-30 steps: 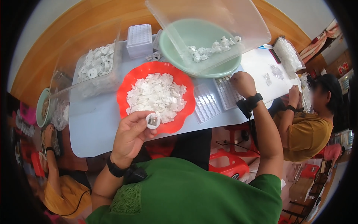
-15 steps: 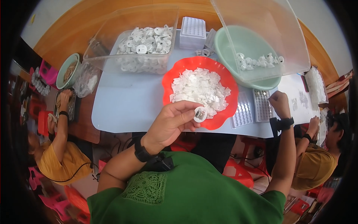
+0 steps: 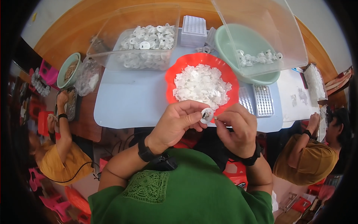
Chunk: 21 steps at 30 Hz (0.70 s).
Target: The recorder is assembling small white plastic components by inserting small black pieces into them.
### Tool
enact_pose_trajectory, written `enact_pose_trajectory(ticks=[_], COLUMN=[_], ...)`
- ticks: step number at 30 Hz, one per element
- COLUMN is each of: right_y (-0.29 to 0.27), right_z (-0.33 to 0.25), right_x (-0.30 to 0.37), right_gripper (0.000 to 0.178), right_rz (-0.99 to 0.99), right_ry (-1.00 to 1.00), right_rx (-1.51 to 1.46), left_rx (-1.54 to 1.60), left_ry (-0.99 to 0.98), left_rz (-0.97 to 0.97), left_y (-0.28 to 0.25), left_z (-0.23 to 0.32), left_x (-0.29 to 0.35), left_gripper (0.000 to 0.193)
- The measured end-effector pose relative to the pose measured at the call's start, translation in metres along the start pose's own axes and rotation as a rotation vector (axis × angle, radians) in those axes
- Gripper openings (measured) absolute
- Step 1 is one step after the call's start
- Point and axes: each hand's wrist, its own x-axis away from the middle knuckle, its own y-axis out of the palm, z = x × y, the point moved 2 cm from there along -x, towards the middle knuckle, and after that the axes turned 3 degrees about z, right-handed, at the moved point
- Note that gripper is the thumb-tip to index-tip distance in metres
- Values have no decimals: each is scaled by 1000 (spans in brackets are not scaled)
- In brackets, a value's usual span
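A pale blue table mat [image 3: 126,100] carries a clear bin [image 3: 102,59] heaped with white round parts, and a second clear bin [image 3: 257,26] slants over a green basin [image 3: 225,48]. Nearer the person, a wavy-rimmed red bowl [image 3: 233,78] is full of flat white pieces. The left hand [image 3: 177,121] remains by the bowl's near edge, its thumb and fingers pinching a white round part [image 3: 207,115]. The right hand [image 3: 240,128] has changed most: half a second ago it was beside the pocketed tray [image 3: 264,114] of silvery round pieces; now it is just beside the left hand, thumb and forefinger pressed together on what looks like a tiny piece [image 3: 215,118], too small to identify. That piece sits close to the round part's right edge; whether they touch, I cannot tell.
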Motion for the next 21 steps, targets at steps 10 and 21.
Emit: enact_pose_trajectory(ticks=[10,21], right_y=[12,13], right_z=[-12,-10], right_x=[5,9], right_gripper=[21,21], right_rz=[39,-9], right_ry=[-94,-120], right_rx=[115,102], left_rx=[-81,-149], left_ry=[43,54], left_rz=[33,49], left_y=[2,5], left_z=[-1,-6], left_x=[11,12], left_gripper=[28,25])
